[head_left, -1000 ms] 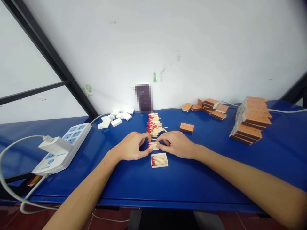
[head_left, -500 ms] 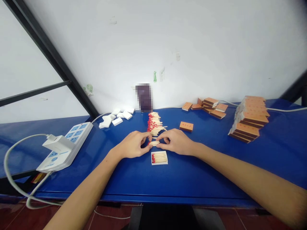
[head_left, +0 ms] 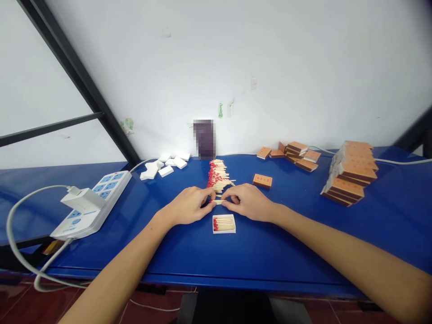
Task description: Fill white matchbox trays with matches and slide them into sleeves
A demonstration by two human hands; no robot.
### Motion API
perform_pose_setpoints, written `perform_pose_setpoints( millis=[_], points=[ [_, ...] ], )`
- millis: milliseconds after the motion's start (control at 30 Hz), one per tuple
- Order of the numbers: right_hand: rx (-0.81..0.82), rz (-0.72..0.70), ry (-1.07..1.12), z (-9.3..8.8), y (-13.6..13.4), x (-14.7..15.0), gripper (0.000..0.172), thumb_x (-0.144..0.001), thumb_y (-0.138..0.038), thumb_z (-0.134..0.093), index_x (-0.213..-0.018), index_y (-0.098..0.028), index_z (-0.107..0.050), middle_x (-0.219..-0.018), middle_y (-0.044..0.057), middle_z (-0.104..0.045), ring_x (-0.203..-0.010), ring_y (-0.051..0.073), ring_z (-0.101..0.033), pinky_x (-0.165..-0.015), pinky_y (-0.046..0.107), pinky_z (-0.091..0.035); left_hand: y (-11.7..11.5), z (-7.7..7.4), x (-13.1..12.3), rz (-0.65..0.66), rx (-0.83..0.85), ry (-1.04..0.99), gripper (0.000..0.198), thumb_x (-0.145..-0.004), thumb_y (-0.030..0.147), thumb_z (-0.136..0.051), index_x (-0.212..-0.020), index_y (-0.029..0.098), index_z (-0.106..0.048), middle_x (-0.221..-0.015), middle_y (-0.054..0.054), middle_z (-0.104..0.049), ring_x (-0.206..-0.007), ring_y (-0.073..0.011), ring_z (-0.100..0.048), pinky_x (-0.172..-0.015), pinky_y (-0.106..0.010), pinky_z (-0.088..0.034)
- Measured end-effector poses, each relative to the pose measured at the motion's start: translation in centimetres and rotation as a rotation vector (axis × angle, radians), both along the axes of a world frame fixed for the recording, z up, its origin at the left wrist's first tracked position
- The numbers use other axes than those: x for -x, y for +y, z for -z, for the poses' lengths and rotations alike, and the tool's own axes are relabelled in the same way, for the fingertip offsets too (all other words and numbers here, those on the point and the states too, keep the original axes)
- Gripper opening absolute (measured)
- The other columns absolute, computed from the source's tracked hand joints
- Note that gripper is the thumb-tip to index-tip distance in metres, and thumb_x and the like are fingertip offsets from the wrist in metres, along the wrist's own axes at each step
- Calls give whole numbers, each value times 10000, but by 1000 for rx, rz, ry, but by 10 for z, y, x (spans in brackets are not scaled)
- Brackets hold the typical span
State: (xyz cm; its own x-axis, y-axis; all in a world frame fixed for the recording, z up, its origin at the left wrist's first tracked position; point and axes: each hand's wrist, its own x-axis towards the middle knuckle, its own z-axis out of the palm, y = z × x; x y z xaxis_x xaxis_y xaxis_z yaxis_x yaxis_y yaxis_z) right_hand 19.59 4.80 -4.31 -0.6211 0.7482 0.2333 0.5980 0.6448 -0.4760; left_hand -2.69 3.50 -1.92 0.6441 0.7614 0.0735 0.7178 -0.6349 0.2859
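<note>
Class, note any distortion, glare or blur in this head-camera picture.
Head view: the wide lens bows the blue table and stretches the forearms; soft light, pale sheen on the tabletop; a pixelated patch masks something at the wall; the match bundle between left hand and right hand is sharp.

Dark upright object (head_left: 204, 138) against the far wall: pixelated, identity not determinable. Match bundle (head_left: 218, 202): pinched at either end by left hand (head_left: 189, 207) and right hand (head_left: 248, 202), largely covered by fingertips, count not determinable. Lone matchbox (head_left: 262, 180): print too small to read. Both forearms: cut off at the near edge. White cable (head_left: 405, 162): runs off the right edge.
</note>
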Motion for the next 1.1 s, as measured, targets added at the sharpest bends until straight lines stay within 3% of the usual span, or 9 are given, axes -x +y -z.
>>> perform_pose_setpoints(
  millis=[133,500,867,1100],
  points=[
    [-5,20,-7,0,0,0,188,-888,-338,-620,-962,-210,-737,-596,-50,-549,-558,86,-458,-568,238,-261,0,0,0,9,-17,14,127,-936,305,-491,-891,205,-555,-596,48,-537,-525,-117,-458,-551,-241,-284],
    [1,27,-11,0,0,1,141,-889,-298,-617,-871,-194,-709,-583,-57,-543,-550,80,-447,-563,237,-246,-2,2,-3,11,-86,77,228,-981,390,-441,-930,202,-560,-682,14,-600,-571,-135,-524,-565,-249,-315],
    [-24,33,-81,-3,-1,0,129,-906,-293,-576,-902,-207,-672,-599,-41,-582,-563,103,-489,-560,246,-244,-2,5,-4,21,-207,208,321,-1034,421,-303,-1001,200,-533,-756,-26,-637,-660,-192,-603,-577,-289,-333],
    [-111,21,-215,-11,-8,1,165,-960,-281,-489,-936,-191,-625,-776,23,-664,-692,148,-578,-598,270,-272,-2,2,-3,27,-200,196,319,-1028,419,-332,-985,201,-561,-755,-25,-644,-661,-181,-615,-588,-278,-363]
  ],
)
